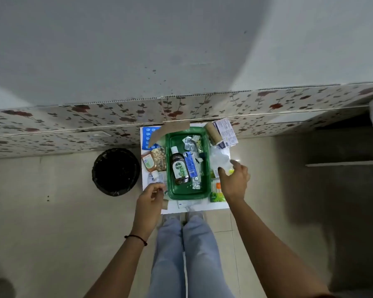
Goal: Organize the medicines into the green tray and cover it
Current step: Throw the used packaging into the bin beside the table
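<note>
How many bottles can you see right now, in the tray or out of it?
2 clearly: the brown Dettol bottle lying in the green tray, and a small white bottle on the table left of it. Clutter or hands may hide others.

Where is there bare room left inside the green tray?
In the green tray: bare floor at its near end, below the Dettol bottle, and a strip along the far-left wall above the bottle's cap. The centre and far-right corner are crowded with the blue box and foil strips.

The tray [207, 168] is set mid-desk [194, 206]; a bottle [179, 168] and box [191, 166] are laid side by side in it.
</note>
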